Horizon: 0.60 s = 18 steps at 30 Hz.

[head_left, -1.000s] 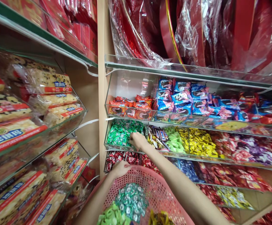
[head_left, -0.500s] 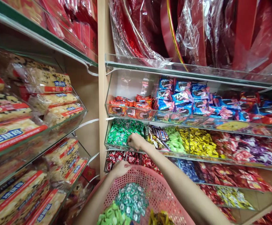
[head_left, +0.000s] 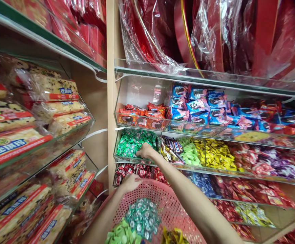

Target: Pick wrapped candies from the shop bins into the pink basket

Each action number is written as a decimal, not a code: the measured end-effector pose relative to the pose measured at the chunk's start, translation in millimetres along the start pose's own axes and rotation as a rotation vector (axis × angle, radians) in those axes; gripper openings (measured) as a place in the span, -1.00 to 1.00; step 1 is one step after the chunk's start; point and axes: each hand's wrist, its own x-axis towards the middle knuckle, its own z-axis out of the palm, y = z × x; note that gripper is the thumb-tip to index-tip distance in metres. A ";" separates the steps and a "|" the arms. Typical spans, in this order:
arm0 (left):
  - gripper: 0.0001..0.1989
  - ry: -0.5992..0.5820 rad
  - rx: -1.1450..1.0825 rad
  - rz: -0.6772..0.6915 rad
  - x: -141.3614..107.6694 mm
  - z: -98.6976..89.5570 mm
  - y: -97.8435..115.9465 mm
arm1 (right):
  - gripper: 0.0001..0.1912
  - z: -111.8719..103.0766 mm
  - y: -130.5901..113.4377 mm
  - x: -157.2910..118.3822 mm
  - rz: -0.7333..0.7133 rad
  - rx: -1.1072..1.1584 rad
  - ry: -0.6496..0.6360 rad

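Observation:
My left hand (head_left: 131,182) is closed over the far rim of a pink perforated plastic basket (head_left: 169,198). Inside the basket lie a heap of green-and-silver wrapped candies (head_left: 143,217), light green packets (head_left: 123,234) and some yellow-gold ones (head_left: 174,236). Reaching past the basket, my right hand (head_left: 145,150) is down in a clear shelf bin of green wrapped candies (head_left: 130,140). Its fingers are bent together against the candies, and whatever they grip is hidden.
Beside the green bin sit brown-wrapped bars (head_left: 171,145), light green packets (head_left: 190,151) and yellow candies (head_left: 217,154). Blue cookie packs (head_left: 198,101) fill the shelf above. A wooden upright (head_left: 110,101) separates the left shelves of packaged pastries (head_left: 63,89). Glass shelf edges (head_left: 208,130) stick out.
My right hand has shifted slightly and turned within the green candies, its fingers now pointing more to the left. The left hand and basket have stayed in place.

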 end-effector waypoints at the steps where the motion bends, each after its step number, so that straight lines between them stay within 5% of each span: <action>1: -0.69 0.001 0.001 0.001 0.0 0.0 0.0 | -0.80 0.8 -0.2 0.8 0.012 0.009 -0.004; 10: -0.70 0.005 -0.008 -0.004 3.1 4.2 -4.8 | -0.85 -16.3 -8.8 -11.9 0.035 0.045 0.040; 13: -0.70 -0.003 -0.011 0.027 4.6 5.2 -6.7 | -0.85 -24.6 -27.9 -29.6 -0.075 0.076 0.051; 18: -0.68 -0.026 -0.015 0.028 5.7 7.1 -9.2 | -0.86 -10.7 -71.5 -54.1 -0.268 0.083 -0.127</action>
